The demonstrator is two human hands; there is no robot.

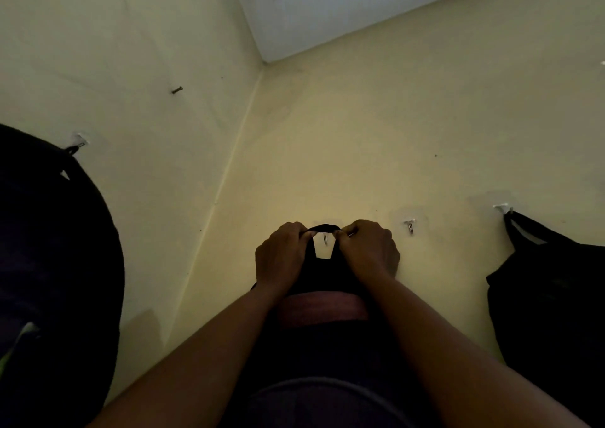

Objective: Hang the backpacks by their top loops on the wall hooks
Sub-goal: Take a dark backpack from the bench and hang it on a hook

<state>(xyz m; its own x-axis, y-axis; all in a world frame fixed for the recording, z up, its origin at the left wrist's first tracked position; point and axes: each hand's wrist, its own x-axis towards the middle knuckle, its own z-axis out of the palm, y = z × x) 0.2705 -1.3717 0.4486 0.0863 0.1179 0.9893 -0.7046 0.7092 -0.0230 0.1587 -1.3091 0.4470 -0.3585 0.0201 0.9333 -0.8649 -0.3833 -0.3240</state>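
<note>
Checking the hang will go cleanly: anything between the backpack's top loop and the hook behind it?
Nothing visible. The black fabric top loop, pinched by the left hand and right hand, arches over the small metal wall hook, which shows bare through its opening.

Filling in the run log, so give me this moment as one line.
left hand + right hand: pinch top loop of backpack | loop spread at hook | seated: cannot tell | neighbouring hook free

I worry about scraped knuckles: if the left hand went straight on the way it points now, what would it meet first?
Probably the bare wall just left of the small hook; the left hand, pinching the backpack's top loop, has nothing else ahead. Depth is unclear.
</note>
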